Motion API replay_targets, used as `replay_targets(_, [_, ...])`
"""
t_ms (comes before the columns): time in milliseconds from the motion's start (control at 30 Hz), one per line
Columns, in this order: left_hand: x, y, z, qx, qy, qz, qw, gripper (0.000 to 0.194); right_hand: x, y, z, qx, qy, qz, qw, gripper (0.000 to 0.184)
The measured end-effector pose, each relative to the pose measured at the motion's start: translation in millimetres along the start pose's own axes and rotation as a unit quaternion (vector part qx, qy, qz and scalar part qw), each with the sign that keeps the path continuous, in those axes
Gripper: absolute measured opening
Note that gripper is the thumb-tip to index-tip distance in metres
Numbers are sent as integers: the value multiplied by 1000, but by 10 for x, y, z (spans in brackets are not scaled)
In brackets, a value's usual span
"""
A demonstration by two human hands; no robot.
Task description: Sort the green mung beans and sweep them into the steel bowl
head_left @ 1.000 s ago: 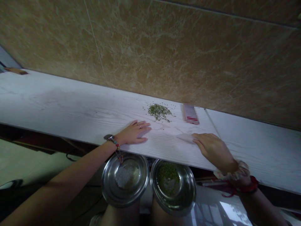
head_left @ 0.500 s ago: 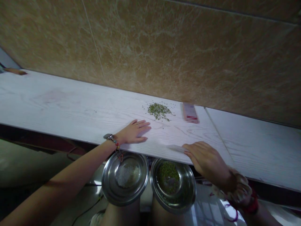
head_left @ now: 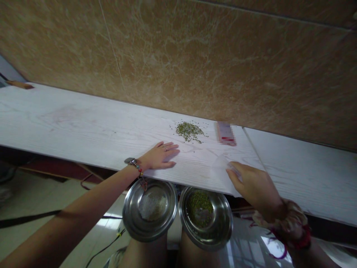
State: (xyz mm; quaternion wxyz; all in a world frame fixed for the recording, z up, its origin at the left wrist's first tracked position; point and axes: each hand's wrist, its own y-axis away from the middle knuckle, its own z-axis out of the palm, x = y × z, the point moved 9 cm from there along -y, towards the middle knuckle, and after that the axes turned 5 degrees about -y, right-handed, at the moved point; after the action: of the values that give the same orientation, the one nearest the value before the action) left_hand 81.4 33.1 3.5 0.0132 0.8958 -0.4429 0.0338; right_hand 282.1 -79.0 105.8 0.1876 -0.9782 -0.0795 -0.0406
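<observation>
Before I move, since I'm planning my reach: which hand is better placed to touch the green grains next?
Probably the left hand: it lies spread on the white ledge, apparently empty, close to the green grains. The right hand is farther away and holds a thin translucent sheet.

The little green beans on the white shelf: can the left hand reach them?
Probably yes: the left hand rests on the white shelf, close to the little green beans, and nothing stands between them.
</observation>
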Motion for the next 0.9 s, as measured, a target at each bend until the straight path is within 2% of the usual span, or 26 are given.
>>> replay_targets(233, [23,21,-34,1,-12,6,1000,49,-332,-156,-26,-36,-27,5,999,19])
replay_targets(400, [-16,23,-39,-4,-17,33,999,51,-454,-312,14,-62,-61,36,996,17])
replay_targets(467, [-109,66,-37,-8,-26,34,999,51,-496,-377,31,-74,-73,45,994,17])
replay_targets(600, [-449,246,-54,0,-41,-33,999,51,-569,-486,84,-103,-97,63,988,20])
replay_targets(700, [-627,405,-64,9,-48,-69,996,53,-587,-549,126,-114,-130,66,983,21])
replay_targets(800, [-746,524,-65,15,-53,-93,994,54,-499,-591,111,-91,-179,68,977,21])
replay_targets(900, [-863,601,-80,28,-55,-114,992,55,-283,-580,53,-53,-232,85,968,20])
